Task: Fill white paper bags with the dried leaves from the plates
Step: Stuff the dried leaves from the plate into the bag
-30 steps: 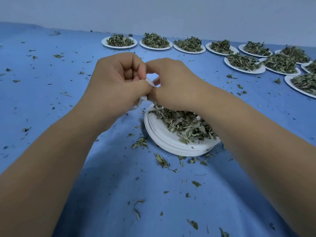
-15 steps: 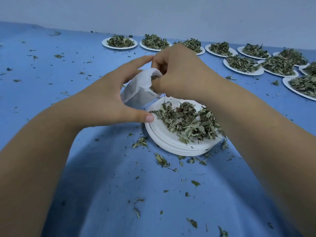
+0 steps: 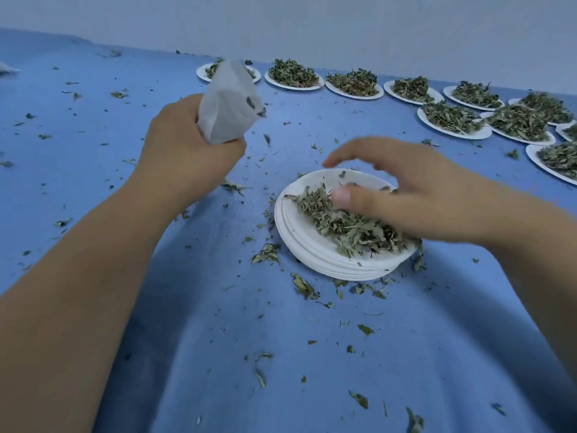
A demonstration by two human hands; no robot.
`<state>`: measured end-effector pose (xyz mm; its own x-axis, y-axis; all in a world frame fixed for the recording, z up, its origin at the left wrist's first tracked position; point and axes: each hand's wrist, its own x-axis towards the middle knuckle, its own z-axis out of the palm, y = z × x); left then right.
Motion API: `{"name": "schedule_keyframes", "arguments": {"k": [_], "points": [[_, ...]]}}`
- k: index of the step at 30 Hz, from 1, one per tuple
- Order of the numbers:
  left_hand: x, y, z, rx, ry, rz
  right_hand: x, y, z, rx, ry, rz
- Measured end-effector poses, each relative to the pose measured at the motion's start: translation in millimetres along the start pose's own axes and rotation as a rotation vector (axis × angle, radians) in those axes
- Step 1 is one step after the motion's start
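White paper bag (image 3: pixel 227 101): held up off the table, left of and above the near plate stack. It sticks upward out of the left hand (image 3: pixel 187 151), whose fingers and thumb are curled tight round its lower end; the upper part is free, crumpled and leaning slightly away. A few dark leaf bits sit at the bag's right edge.

Dried leaves (image 3: pixel 349 228): loose pile on the top plate of a stack of white plates (image 3: pixel 299 245), heaped toward the right side; the left and far parts of the plate are bare.

Right hand (image 3: pixel 412 195): directly over that pile, well apart from the bag. Fingers spread and reaching left, thumb low against the leaves. The hand is motion-blurred, and nothing shows pinched in it. Whether the fingertips touch the leaves: cannot tell.

Surroundings: blue cloth (image 3: pixel 93 189) covers the table, strewn with leaf fragments (image 3: pixel 304 287), thickest around the stack. Along the far edge and curving down the right side are more white plates (image 3: pixel 459 135), each heaped with leaves; the bag overlaps the leftmost one in view. Pale wall (image 3: pixel 312 20) behind. A small white object at the far left edge is too cropped to identify.
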<state>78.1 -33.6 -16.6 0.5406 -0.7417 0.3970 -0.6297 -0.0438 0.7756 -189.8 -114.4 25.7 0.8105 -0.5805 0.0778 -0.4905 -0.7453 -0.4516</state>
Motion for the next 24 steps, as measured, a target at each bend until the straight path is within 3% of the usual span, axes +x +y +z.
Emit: {"name": "schedule_keyframes", "arguments": {"k": [5,13,19,24], "points": [[1,5,1,-0.147,0.003,-0.038,-17,10,24,-0.122,-0.129,-0.072],[-18,11,26,-0.038,-0.213,0.025,15,-2,37,-0.133,-0.074,-0.177],[-20,11,27,-0.009,-0.229,0.045,22,-4,43,-0.133,0.043,-0.184],[-19,12,27,0.05,-0.222,0.081,10,1,21,-0.178,0.004,-0.149]]}}
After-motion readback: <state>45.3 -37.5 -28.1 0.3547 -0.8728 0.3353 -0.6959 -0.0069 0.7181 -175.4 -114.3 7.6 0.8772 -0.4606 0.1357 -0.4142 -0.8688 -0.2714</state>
